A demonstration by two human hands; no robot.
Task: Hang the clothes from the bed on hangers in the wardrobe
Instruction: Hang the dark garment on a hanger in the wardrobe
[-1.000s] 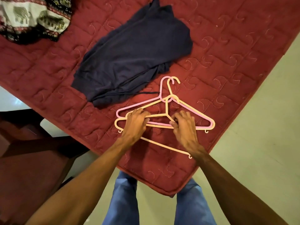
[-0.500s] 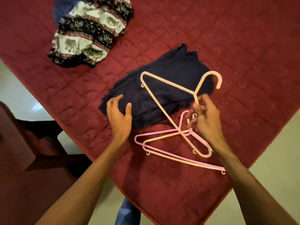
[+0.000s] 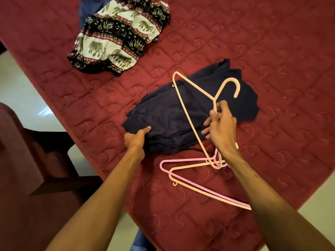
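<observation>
**Head view.** Step in hand, as judged: the first garment is being matched to a hanger.
- The navy garment [image 3: 172, 113] is laid bunched on the bed [image 3: 272, 51], near its edge.
- Its near-left corner is pinched by the left grip [image 3: 136, 138], thumb on top (fingers tucked under the cloth, unseen).
- A cream hanger [image 3: 189, 115] is grasped at the neck by the right grip [image 3: 222, 127] and raised over the garment.

Next move, as judged: an opening in the garment must be found and spread, then the hanger fed in. The cloth is limp and folded over itself, so some shaking out is likely needed.

Hidden or unclear:
- Two spare hangers [image 3: 181, 161], pink and cream, lie just beside the garment. Their right ends are covered by the forearm.
- A patterned garment [image 3: 117, 38] lies farther up the bed. The blue cloth [image 3: 87, 8] under it is cut off by the frame.
- The navy garment's type cannot be told.
- The wardrobe is not in view.
</observation>
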